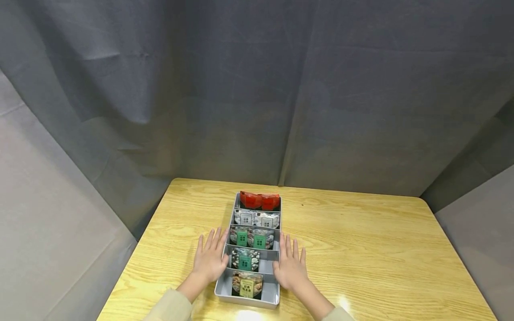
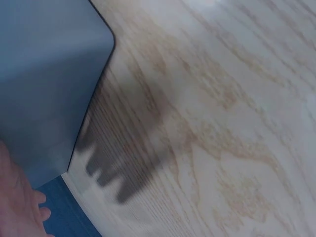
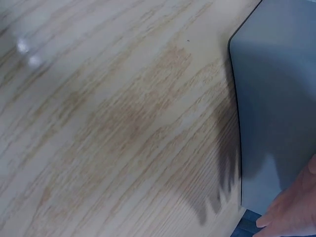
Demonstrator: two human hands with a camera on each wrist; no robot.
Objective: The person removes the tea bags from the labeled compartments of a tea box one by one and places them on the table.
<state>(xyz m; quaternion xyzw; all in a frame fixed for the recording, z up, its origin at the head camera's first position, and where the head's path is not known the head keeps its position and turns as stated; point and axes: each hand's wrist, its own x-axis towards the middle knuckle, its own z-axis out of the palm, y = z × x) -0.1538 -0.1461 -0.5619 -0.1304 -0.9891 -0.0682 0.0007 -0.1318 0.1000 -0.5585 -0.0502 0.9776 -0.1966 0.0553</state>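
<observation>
A long grey divided box point(image 1: 267, 299) stands on the table, its compartments running away from me. Its farthest one holds two red packets point(image 1: 260, 201); then come two white packets point(image 1: 256, 219) and two packets with green labels point(image 1: 252, 238). One dark packet with a green label point(image 1: 245, 260) and one with a yellow label point(image 1: 246, 286) lie in the nearer two. My left hand point(image 1: 210, 258) is at the box's left side, fingers straight and spread. Along the right side, my right hand point(image 1: 291, 267) has its fingers extended too. Both wrist views show the box's outer wall point(image 2: 44, 98) beside the hand.
The wooden table point(image 1: 361, 249) extends widely to the right of the box, with a narrower strip on its left. Grey cloth point(image 1: 241, 89) hangs behind the table's far edge, with more at both sides.
</observation>
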